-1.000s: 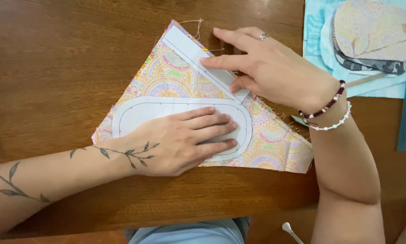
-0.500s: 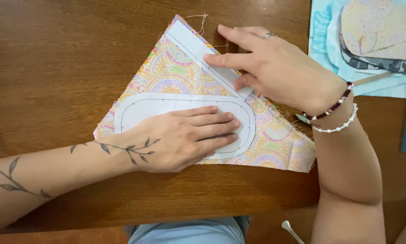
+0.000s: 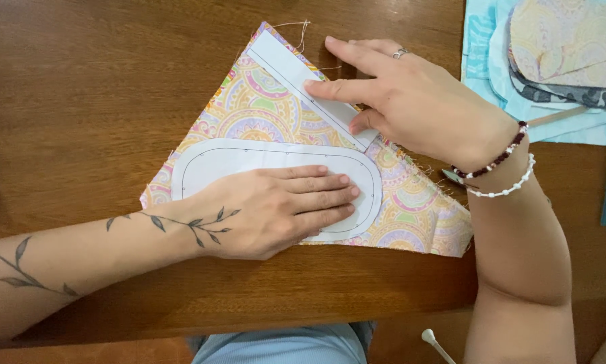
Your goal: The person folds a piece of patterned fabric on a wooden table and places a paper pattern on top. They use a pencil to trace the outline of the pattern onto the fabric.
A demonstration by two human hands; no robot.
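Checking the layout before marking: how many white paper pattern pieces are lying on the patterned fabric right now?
2. An oval pattern piece lies flat under the left hand. A long strip pattern piece runs along the fabric's upper right edge, pinned by the right hand's fingertips. None visibly hidden.

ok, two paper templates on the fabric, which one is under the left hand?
The rounded oval template, lying lower on the patterned fabric. The left hand rests flat on it. The other is a narrow straight strip along the upper edge, under the right hand.

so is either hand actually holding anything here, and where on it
Nothing is gripped. The left hand presses flat on the oval paper pattern, and the right hand pins the paper strip with fingertips.
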